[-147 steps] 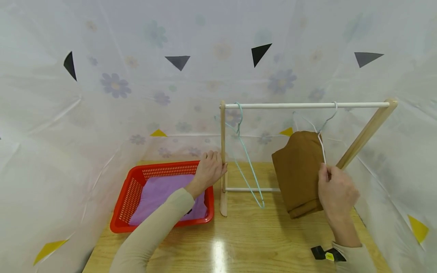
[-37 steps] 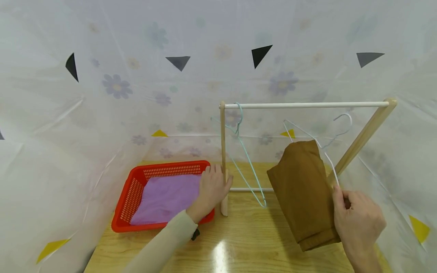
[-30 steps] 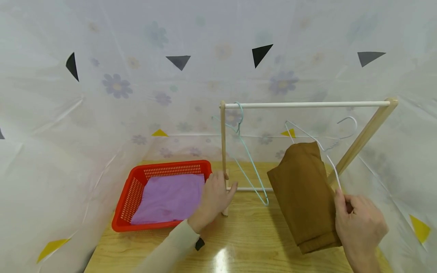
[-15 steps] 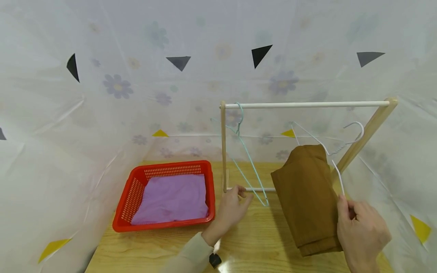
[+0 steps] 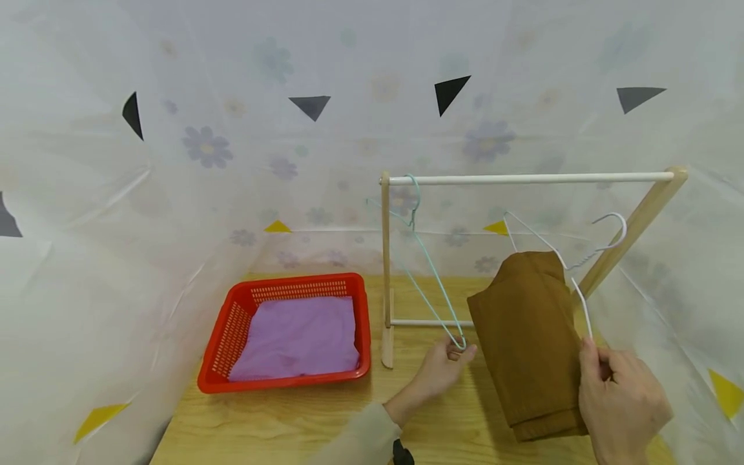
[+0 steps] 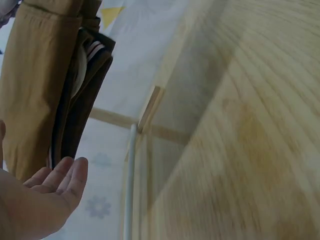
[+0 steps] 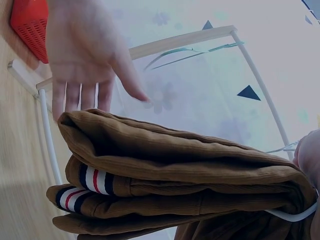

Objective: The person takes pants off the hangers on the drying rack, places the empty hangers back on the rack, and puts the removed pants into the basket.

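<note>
My right hand (image 5: 624,394) pinches one end of a white wire hanger (image 5: 582,307), whose hook stands free in front of the rack's top bar. Folded brown trousers (image 5: 526,342) hang over this hanger, and the right wrist view shows their ribbed cloth and striped trim (image 7: 95,180). My left hand (image 5: 436,371) is beside the lower end of a teal hanger (image 5: 433,265), palm up and fingers loosely extended. In the left wrist view it sits just below the trousers (image 6: 37,90), holding nothing. The teal hanger hooks over the rack's white top bar (image 5: 523,179).
A red plastic basket (image 5: 232,336) on the left holds a folded purple cloth (image 5: 296,339). The rack's wooden left post (image 5: 386,252) stands beside it, with a low white crossbar (image 5: 427,322) behind my left hand. White sheeting surrounds the wooden table (image 5: 279,420).
The white hanger has come off the top bar and moved down and towards me with the trousers. My left hand has left the rack's left post and moved right towards the trousers.
</note>
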A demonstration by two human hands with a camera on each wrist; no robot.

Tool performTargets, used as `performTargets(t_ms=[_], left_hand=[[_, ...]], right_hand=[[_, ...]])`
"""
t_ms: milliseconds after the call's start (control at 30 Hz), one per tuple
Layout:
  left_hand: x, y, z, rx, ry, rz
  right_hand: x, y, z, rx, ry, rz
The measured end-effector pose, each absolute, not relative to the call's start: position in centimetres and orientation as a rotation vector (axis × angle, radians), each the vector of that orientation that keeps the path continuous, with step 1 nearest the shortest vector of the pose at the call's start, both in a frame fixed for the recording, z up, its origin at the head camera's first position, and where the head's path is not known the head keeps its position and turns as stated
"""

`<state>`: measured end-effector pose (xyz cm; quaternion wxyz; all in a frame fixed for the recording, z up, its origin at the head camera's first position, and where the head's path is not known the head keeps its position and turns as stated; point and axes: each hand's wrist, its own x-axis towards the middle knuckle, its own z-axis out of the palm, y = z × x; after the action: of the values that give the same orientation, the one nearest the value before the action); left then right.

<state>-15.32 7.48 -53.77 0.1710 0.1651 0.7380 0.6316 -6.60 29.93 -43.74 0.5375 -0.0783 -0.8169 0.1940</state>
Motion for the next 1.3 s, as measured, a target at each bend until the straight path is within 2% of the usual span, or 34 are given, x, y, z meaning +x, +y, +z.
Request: performTargets(t_ms=[467, 833, 1133, 1300], left_hand=[[-15.3, 12.2, -52.4, 0.191, 1.76, 1.996], [-15.6, 14.1, -53.6, 0.007, 1.562, 2.092], [-16.1, 14.6, -54.8, 0.055, 1.135, 2.195], [-16.1, 14.9, -55.0, 0.0, 1.054, 2.218]], right_hand=[[-6.5, 29.3, -43.3, -0.213, -1.928, 0.52], [-6.4, 29.1, -43.6, -0.224, -1.911, 0.542], [-6.3, 28.5, -43.8, -0.276, -1.92, 0.612], [-6.3, 28.1, -44.0, -0.287, -1.919, 0.667]])
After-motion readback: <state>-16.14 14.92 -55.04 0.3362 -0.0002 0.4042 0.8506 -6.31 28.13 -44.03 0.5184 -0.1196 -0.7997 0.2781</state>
